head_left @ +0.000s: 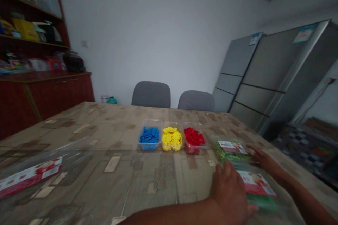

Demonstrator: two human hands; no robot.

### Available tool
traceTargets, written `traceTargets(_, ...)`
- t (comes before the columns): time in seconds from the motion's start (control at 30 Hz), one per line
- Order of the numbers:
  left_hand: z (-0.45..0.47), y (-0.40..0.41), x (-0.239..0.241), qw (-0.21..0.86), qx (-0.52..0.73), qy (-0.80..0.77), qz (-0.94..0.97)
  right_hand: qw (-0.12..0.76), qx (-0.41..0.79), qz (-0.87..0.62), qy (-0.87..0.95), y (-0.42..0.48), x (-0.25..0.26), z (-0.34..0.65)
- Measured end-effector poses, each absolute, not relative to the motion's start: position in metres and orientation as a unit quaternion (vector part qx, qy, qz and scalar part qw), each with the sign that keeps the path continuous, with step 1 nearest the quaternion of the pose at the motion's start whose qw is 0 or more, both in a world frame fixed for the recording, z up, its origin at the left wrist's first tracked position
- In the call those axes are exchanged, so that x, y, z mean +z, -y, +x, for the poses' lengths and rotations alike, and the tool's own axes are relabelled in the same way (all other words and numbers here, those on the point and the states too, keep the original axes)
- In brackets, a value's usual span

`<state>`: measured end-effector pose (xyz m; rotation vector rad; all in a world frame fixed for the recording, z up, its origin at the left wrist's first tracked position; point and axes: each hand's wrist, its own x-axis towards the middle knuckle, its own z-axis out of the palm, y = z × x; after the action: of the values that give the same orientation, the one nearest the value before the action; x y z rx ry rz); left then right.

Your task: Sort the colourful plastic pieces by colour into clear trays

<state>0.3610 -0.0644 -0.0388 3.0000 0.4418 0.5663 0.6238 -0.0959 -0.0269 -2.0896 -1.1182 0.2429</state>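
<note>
My left hand (229, 193) reaches across from the left and lies flat, fingers spread, on a clear bag of green pieces with a red and white label (255, 184) near the table's front right. My right hand (261, 158) rests with fingers stretched out beside a second bag of green pieces (231, 149), touching its right edge. Just beyond stand three clear tubs in a row: blue pieces (149, 137), yellow pieces (171, 138) and red pieces (193, 139).
An empty clear bag with a red label (31, 174) lies at the table's left. The table has a patterned brown cover (118, 161). Two grey chairs (151, 94) stand behind it. Steel fridges (277, 77) are to the right, a dark red shelf cabinet (39, 88) to the left.
</note>
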Motion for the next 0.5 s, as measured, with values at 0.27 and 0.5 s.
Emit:
traceTargets(0.27,0.373,0.068,-0.037,-0.017,0.2,-0.165,0.966,0.313,-0.017,-0.81,0.496,0.083,-0.015,0.616)
traceTargets(0.5,0.337,0.049,-0.026,0.062,0.234,-0.077,0.967,0.209,-0.107,-0.72,0.653,0.093,-0.04,0.575)
